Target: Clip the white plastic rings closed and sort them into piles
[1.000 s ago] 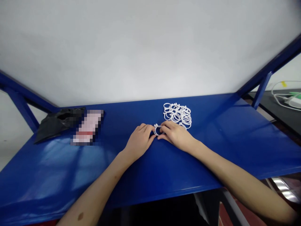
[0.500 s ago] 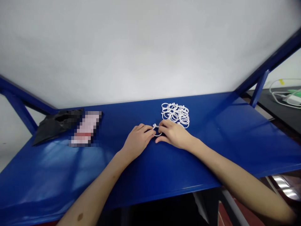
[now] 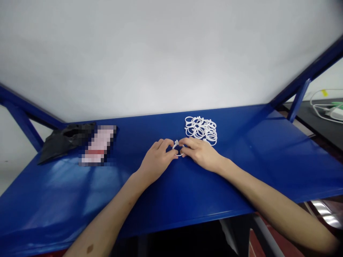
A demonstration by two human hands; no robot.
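A small white cable tie loop (image 3: 179,155), with a little knob at its top, is held just above or on the blue tabletop. My left hand (image 3: 157,157) has its fingers curled and closed on the loop's left side. On the right side of the same loop, my right hand (image 3: 200,152) is closed with thumb and fingers on the band. Fingertips hide parts of the loop. Just beyond my right hand lies a pile of similar white loops (image 3: 199,132), tangled over one another.
A blue table (image 3: 187,192) stretches under my arms, against a pale wall (image 3: 171,57). At the left lie a black bag (image 3: 60,142) and a pixelated pinkish object (image 3: 99,142). White cables (image 3: 325,110) rest on a dark surface at the far right.
My thumbs and fingers have shifted on the loop, which now shows rounder between both hands. The pile of loops looks the same; the view has shifted slightly.
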